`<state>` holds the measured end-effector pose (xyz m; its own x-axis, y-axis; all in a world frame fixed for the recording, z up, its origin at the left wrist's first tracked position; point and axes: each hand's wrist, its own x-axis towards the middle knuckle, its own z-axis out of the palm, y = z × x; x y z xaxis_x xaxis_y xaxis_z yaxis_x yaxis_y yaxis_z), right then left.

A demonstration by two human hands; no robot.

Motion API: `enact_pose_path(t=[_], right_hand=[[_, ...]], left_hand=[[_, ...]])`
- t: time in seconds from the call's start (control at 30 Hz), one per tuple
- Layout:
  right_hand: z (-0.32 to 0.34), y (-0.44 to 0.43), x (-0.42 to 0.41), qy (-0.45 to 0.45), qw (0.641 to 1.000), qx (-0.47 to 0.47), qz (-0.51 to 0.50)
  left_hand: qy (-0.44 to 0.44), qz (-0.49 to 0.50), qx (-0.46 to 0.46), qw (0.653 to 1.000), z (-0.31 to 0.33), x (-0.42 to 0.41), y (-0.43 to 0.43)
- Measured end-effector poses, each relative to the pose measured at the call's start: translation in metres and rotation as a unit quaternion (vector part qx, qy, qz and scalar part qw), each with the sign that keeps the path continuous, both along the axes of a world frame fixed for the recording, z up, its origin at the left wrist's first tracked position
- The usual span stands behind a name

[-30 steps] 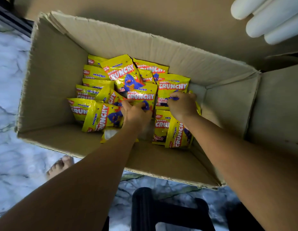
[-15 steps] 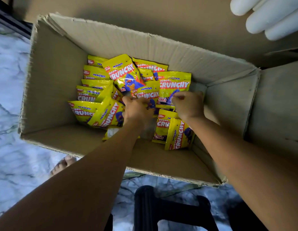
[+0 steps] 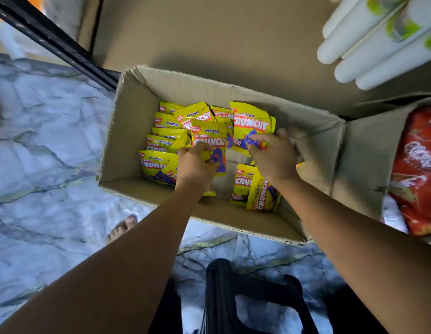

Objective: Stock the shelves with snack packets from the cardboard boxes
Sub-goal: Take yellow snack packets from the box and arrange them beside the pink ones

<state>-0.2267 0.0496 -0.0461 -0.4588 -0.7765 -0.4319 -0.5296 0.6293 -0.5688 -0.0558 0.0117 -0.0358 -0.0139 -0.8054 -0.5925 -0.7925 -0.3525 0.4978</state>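
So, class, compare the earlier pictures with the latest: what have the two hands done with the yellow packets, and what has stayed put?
Each hand has pulled a packet up out of the pile: the left hand grips the middle packet, the right hand the rear packet. The cardboard box and the two packets at its near right stayed where they were.

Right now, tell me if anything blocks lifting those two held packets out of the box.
Nothing visible does. The left grip holds one yellow packet, the right grip a second packet, and the cardboard box is open above them.
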Motion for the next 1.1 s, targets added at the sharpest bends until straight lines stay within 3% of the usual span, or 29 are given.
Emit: enact_pose_path(t=[0.23,0.4,0.77,1.1], right_hand=[[0.097,-0.002,-0.002,0.014,0.999,-0.028,0.033],[0.133,0.007,-0.004,0.012,0.997,-0.008,0.077],[0.122,0.024,0.0,0.031,0.988,0.03,0.151],[0.159,0.036,-0.002,-0.03,0.992,0.039,0.115]], left_hand=[[0.014,0.009,0.004,1.0,0.106,0.015,0.0],[0.025,0.001,0.004,1.0,0.147,0.015,0.002],[0.017,-0.018,0.017,1.0,0.141,0.015,0.02],[0.012,0.003,0.003,1.0,0.19,0.027,0.028]])
